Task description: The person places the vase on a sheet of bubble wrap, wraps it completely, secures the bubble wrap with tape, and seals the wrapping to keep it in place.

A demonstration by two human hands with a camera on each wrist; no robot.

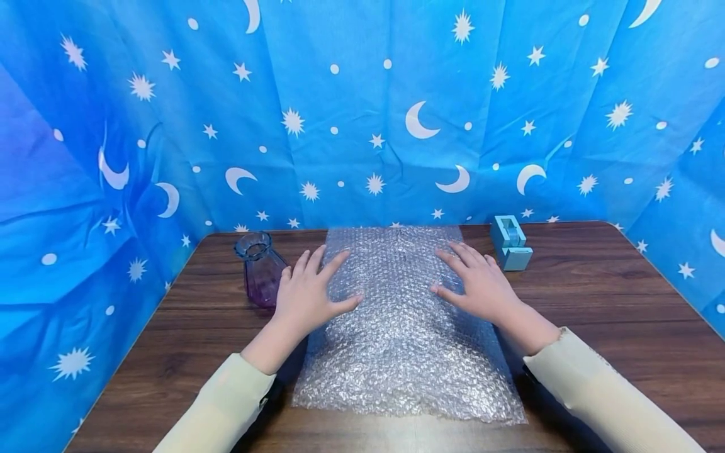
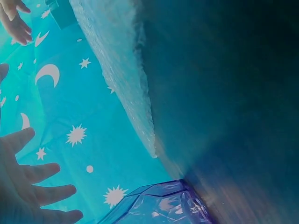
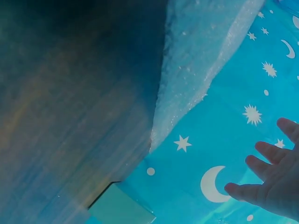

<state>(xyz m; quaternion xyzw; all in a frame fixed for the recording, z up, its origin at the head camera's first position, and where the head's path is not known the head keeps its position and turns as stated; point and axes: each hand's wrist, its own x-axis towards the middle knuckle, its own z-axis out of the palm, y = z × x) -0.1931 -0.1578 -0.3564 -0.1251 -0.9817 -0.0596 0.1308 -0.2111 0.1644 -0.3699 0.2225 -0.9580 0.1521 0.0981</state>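
Observation:
A sheet of clear bubble wrap (image 1: 396, 352) lies spread over the middle of the table, reaching its far edge. My left hand (image 1: 306, 292), fingers spread, hovers at the sheet's left side and overlaps a glass vase (image 1: 263, 277) in the head view. The vase is blue at its scalloped rim and purple toward the base. Over the sheet's right side my right hand (image 1: 478, 283) is spread as well, holding nothing. Both wrist views show the fingers raised above the tabletop, the left hand (image 2: 28, 182) near the vase (image 2: 159, 205).
A light blue tape dispenser (image 1: 511, 244) stands at the back right of the brown wooden table (image 1: 600, 314). Blue cloth (image 1: 362, 113) with white moons and stars hangs behind the table and along both sides.

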